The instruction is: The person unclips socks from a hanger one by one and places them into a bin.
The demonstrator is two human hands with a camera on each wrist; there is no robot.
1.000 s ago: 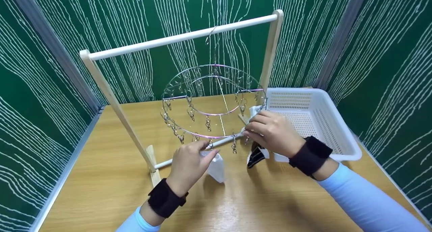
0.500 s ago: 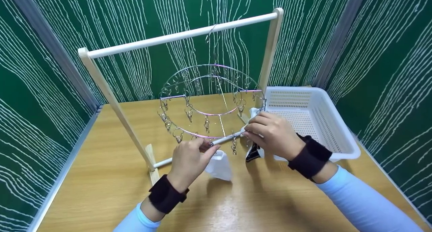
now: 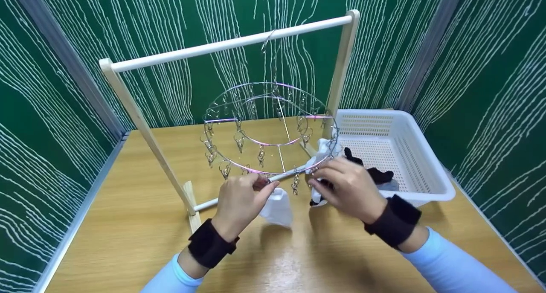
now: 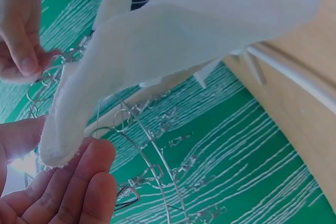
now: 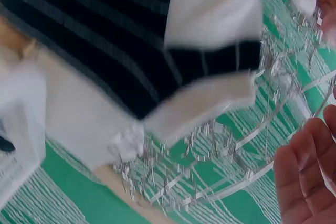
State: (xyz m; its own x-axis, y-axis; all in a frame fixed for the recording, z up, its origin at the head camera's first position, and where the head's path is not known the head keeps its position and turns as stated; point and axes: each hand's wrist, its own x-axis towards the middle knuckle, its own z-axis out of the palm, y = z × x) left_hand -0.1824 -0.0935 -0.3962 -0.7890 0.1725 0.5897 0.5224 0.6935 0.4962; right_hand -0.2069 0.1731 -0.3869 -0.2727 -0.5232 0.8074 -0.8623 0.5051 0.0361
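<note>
In the head view, a round metal clip hanger (image 3: 261, 144) hangs from a white rod, with several clips round its rings. My left hand (image 3: 239, 203) is at the hanger's front edge, its thumb and fingers on the upper end of a white sock (image 3: 276, 207). The left wrist view shows that sock (image 4: 173, 40) between thumb and fingers; a metal clip (image 4: 127, 196) lies beside them. My right hand (image 3: 347, 188) is at the hanger's right edge, its thumb and forefinger apart. Black-and-white striped socks (image 5: 121, 40) hang beside it, blurred in the right wrist view.
A wooden stand carries the white rod (image 3: 230, 44). Behind my right hand sits a white perforated basket (image 3: 431, 173) with dark socks (image 3: 379, 175) inside. The wooden table (image 3: 128, 224) lies beneath, with green white-lined walls (image 3: 158, 24) around.
My right hand has moved down and right, away from the hanging sock, and dark socks in the basket have come into view. My left hand and the white sock have shifted slightly right.
</note>
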